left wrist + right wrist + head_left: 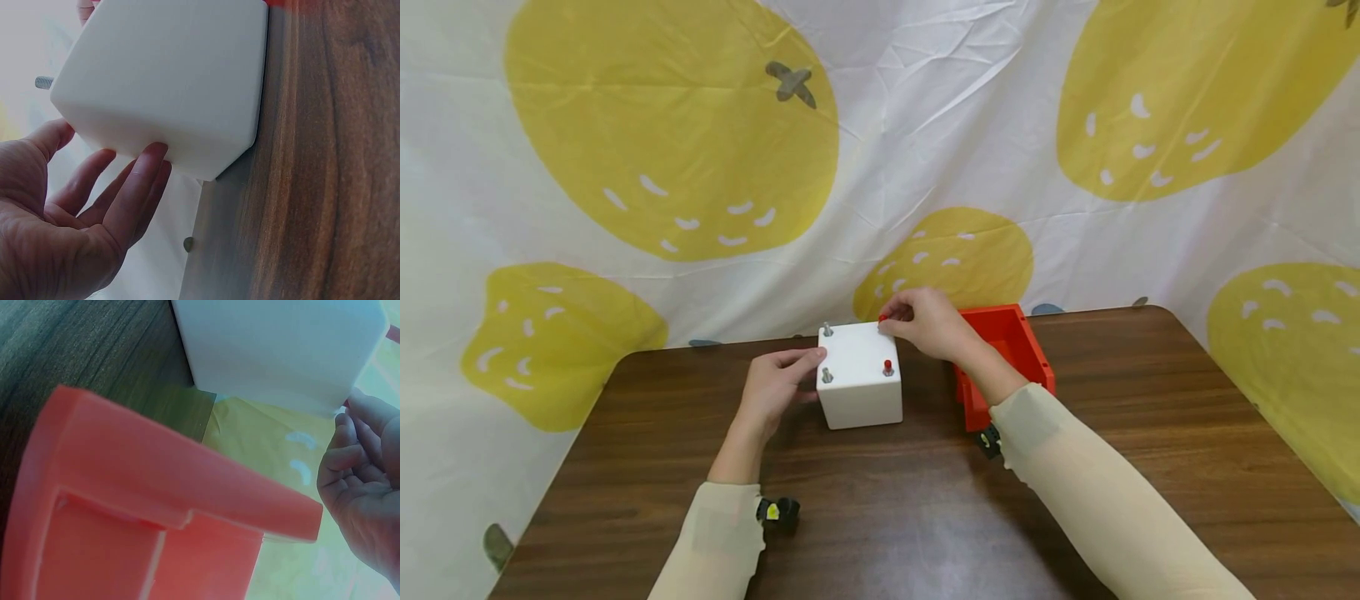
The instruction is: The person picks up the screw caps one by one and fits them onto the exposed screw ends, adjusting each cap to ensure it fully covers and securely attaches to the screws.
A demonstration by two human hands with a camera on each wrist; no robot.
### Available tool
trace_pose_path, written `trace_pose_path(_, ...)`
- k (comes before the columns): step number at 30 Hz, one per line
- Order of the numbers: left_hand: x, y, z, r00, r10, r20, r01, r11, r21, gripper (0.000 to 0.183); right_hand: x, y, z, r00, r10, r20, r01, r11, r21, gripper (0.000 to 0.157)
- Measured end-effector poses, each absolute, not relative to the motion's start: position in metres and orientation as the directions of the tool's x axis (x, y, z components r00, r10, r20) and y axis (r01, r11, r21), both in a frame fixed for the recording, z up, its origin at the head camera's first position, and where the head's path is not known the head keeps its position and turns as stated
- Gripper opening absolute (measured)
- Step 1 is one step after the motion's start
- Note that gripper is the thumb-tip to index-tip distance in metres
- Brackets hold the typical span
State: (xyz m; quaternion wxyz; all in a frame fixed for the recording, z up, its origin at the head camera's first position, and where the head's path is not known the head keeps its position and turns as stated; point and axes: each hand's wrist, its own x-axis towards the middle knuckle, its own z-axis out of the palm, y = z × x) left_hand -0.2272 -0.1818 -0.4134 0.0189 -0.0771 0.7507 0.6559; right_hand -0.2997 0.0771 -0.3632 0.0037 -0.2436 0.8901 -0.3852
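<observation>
A white box (859, 350) stands on the table, a stud at each top corner. Bare threaded metal shows on the back-left stud (827, 330) and the front-left stud (827, 376). The front-right one bears a red cap (888, 367). At the back-right corner my right hand (928, 323) pinches another small red cap (883, 317) between thumb and fingers, right at the stud; the fingers partly cover it. My left hand (775, 385) holds the box from the left, thumb on the top edge and fingers (139, 181) against the side face.
A red tray (1033, 354) with inner dividers stands just right of the box, under my right forearm. The brown wooden table (880, 517) reaches back to a white cloth (925, 125) printed with yellow fruit, hanging behind it.
</observation>
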Motion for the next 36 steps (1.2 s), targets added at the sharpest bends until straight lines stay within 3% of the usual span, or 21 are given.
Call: trace_pose_path(36,-0.228,-0.182,-0.414,-0.987,-0.094,-0.128,-0.140,0.131,0.981,0.049,-0.297,0.091,-0.363,-0.888,-0.426,0.171,-0.412,0.577,-0.705,0.025)
